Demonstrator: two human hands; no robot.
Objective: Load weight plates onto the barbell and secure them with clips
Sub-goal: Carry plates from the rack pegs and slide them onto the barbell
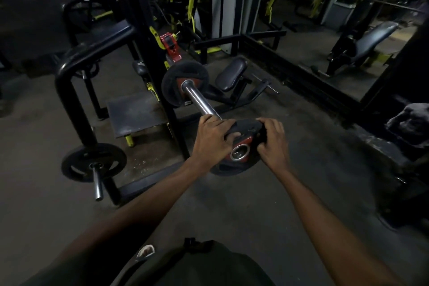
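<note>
- 2 hands on 2nd plate [241, 139] at tip of barbell sleeve [201, 102]: left hand [212, 139] & right hand [274, 141] each clamped on opposite rim edges.
- 1 plate [184, 82] already seated further up sleeve.
- Plate looks heavy, rigid, rubber rim = decent grip; hold both sides, keep bore [240, 152] square to bar or it'll bind.
- Red clip [171, 46] sits on rack [148, 30], not fitted yet.

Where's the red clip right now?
In the head view, the red clip sits upper centre-left, up by the black rack upright, beyond the plate already on the bar. Neither hand is near it.
</note>
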